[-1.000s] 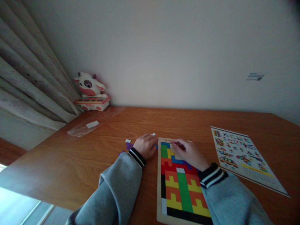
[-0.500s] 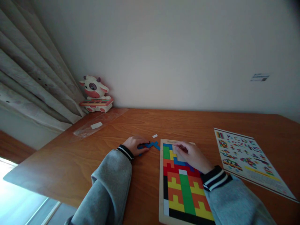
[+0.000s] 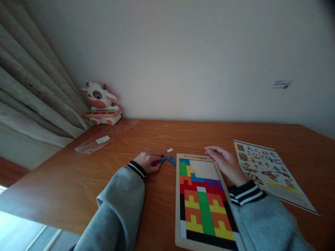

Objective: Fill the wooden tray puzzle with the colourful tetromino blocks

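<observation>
Meanwhile, the right hand (image 3: 226, 162) had left the puzzle board (image 3: 202, 198), resting empty and relaxed at its top right corner; the left hand (image 3: 148, 161) still gripped loose pieces (image 3: 161, 159) left of it.

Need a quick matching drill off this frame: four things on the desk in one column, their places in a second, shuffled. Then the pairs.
Things:
1. cow toy
2. printed sheet
3. puzzle board
4. left hand

Places:
A. flat on the desk between the two sleeves
B. far left corner, against the wall by the curtain
C. on small loose pieces left of the board
D. at the right side of the desk, beyond the right hand

Pairs: 1-B, 2-D, 3-A, 4-C
</observation>
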{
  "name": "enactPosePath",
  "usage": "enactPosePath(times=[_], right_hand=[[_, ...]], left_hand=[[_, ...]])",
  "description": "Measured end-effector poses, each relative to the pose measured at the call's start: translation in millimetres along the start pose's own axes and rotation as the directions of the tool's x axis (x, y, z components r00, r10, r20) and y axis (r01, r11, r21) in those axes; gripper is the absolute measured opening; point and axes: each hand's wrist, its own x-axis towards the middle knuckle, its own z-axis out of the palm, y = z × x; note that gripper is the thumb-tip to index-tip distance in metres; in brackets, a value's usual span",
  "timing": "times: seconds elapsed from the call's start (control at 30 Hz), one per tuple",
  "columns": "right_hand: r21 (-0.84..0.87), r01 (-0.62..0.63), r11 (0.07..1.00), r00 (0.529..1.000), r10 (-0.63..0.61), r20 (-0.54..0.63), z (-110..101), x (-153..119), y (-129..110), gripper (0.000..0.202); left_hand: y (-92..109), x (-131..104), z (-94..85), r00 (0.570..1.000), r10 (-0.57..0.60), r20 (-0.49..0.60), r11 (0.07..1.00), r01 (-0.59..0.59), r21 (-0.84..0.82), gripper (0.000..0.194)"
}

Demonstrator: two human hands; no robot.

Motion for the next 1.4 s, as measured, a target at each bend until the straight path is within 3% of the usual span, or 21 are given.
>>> enactPosePath(times=[0.1, 0.23, 0.43, 0.6, 0.8, 1.13, 1.2, 1.3, 1.4], right_hand=[[0.073, -0.019, 0.997, 0.988, 0.03, -0.152, -15, 6, 11, 0.045], [-0.034, -0.012, 0.999, 0.968, 0.003, -0.251, -21, 9, 29, 0.049], [-0.225, 0.054, 0.973, 0.993, -0.077, -0.094, -6, 2, 30, 0.031], [-0.476, 0.237, 0.847, 0.971, -0.211, 0.108, 6, -5, 27, 0.023], [-0.55, 0.242, 0.799, 0.969, -0.227, 0.095, 12, -7, 29, 0.02], [-0.545, 0.214, 0.811, 0.977, -0.175, 0.123, 6, -6, 28, 0.022], [-0.555, 0.224, 0.801, 0.975, -0.181, 0.132, 3, -5, 28, 0.022], [-0.557, 0.23, 0.798, 0.973, -0.197, 0.121, 2, -4, 24, 0.021], [-0.454, 0.292, 0.842, 0.955, -0.233, 0.182, 8, -8, 9, 0.022]], left_hand=[[0, 0, 0.6, 1.0, 0.004, 0.015, 0.999, -0.004, 0.034, 0.03], [0, 0, 2.6, 1.0, 0.002, -0.011, 0.999, -0.002, 0.041, 0.03], [-3, 0, 1.2, 1.0, 0.011, 0.017, 0.999, -0.011, 0.039, 0.028], [-5, 1, 0.8, 1.0, 0.004, 0.02, 0.999, -0.005, 0.034, 0.026], [-4, 4, 3.0, 1.0, -0.029, 0.011, 0.998, 0.029, 0.054, 0.027], [1, 5, -2.6, 0.993, -0.119, 0.028, 0.993, 0.119, 0.008, 0.026], [5, 7, -2.9, 0.982, -0.187, -0.025, 0.982, 0.186, -0.032, 0.023], [16, 12, -2.5, 0.929, -0.348, -0.122, 0.927, 0.322, -0.191, 0.021], [33, 20, 1.1, 0.898, -0.424, -0.115, 0.842, 0.345, -0.415, 0.025]])
